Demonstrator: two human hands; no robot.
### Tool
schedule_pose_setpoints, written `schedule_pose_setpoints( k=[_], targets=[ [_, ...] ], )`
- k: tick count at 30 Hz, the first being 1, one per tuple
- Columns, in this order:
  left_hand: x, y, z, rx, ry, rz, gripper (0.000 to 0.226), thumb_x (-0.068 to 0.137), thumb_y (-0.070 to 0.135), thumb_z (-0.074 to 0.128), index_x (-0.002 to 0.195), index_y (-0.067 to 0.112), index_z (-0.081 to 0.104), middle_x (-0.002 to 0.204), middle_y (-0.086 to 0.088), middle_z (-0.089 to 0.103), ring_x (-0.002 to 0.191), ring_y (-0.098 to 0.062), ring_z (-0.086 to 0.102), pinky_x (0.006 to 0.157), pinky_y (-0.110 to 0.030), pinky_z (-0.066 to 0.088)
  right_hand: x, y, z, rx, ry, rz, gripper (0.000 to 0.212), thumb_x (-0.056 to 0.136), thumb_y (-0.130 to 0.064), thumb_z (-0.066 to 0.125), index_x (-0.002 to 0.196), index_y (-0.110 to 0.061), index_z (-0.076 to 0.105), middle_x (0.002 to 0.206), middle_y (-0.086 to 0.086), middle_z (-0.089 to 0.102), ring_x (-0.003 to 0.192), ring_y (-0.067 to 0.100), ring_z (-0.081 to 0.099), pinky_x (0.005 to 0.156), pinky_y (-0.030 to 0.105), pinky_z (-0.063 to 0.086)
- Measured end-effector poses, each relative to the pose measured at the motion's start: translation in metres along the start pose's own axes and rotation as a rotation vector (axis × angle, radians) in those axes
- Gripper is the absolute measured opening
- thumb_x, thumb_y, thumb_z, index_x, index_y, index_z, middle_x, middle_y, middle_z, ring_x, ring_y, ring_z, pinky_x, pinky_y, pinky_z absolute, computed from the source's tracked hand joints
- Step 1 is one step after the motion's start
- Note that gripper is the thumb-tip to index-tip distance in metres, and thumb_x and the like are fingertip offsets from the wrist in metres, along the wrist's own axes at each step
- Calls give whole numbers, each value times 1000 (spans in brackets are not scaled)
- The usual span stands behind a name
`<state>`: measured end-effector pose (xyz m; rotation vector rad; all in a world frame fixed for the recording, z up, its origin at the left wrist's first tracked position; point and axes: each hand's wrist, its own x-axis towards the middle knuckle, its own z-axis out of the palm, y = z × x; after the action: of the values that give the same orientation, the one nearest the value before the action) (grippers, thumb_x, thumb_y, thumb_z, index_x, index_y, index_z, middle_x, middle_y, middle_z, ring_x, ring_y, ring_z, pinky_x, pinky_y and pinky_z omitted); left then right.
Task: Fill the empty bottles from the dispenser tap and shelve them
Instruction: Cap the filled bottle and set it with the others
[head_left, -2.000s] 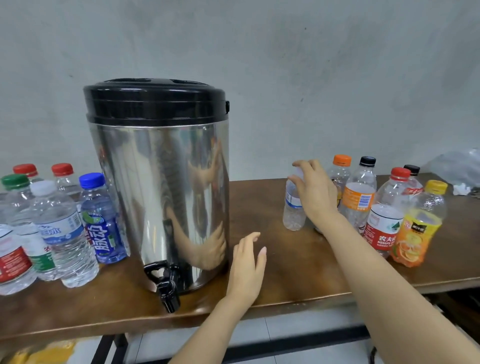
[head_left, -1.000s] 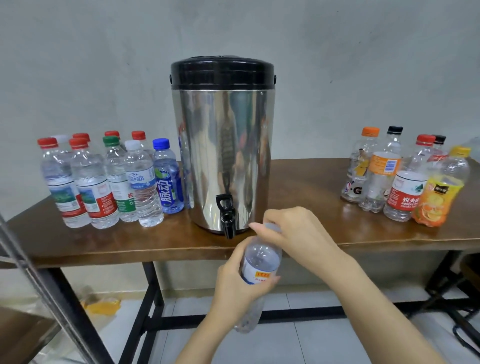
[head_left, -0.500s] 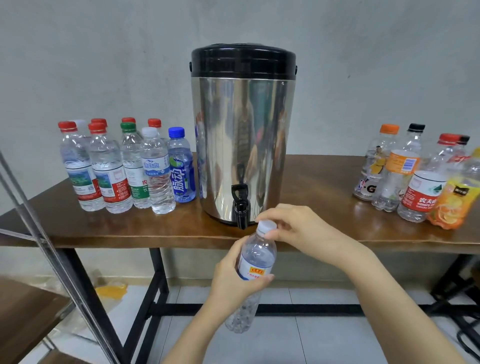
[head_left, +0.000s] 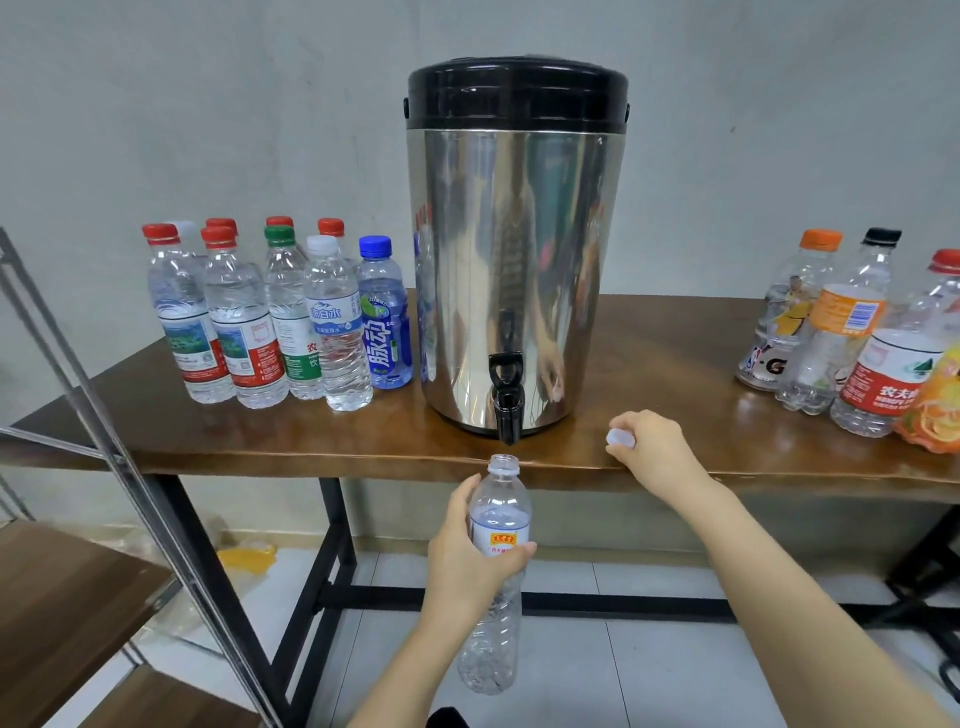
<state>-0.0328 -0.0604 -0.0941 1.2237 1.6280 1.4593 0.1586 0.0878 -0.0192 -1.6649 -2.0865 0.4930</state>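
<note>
Below tap (head_left: 506, 402), left hand (head_left: 467, 551) gripping uncapped bottle (head_left: 496, 566), right hand (head_left: 654, 449) pinching cap (head_left: 620, 438)

arms: two, bare to frame edge | left hand (head_left: 467, 564): bare | right hand (head_left: 657, 449): bare

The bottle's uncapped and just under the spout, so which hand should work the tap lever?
Probably the right hand: it rests at the table edge just right of the tap, pinching only the small cap. The left hand grips the bottle, with its mouth below the spout.
</note>
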Motion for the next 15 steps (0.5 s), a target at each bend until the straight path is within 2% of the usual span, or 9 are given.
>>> schedule_pose_setpoints(
  k=[4,7,9,12,15],
  targets=[
    [7,5,4,30,22,38,70,69,8,84,115,47,48,102,18,67,85,3,66,75,-16,54,8,-3,11,-93,23,14,34,98,-13,51,131,-8,58,129,15,52,119,35,46,94,40,44],
    [14,8,8,50,40,79,72,69,7,83,120,43,48,107,14,65,89,-1,65,70,-9,49,4,-6,14,-124,42,2,47,100,-22,54,145,-13,45,141,9,43,126,33,39,98,41,42],
    [17,7,11,83,71,123,75,68,11,85,129,35,48,118,13,58,98,-5,62,73,-7,47,-3,-8,12,-144,90,-17,50,100,-26,54,147,-16,41,144,6,41,126,31,38,92,39,44],
    [20,3,14,186,109,196,81,69,21,88,138,26,45,135,14,41,110,-1,51,75,-1,43,-13,-12,8,-141,156,-67,47,100,-28,53,145,-20,43,142,2,44,124,27,40,78,33,43],
    [23,-2,15,194,116,237,85,72,26,87,144,24,41,145,17,32,118,2,46,78,-1,44,-24,-19,3,-96,232,-167,41,99,-29,54,139,-22,49,135,-1,50,118,22,45,74,30,39]
  ],
)
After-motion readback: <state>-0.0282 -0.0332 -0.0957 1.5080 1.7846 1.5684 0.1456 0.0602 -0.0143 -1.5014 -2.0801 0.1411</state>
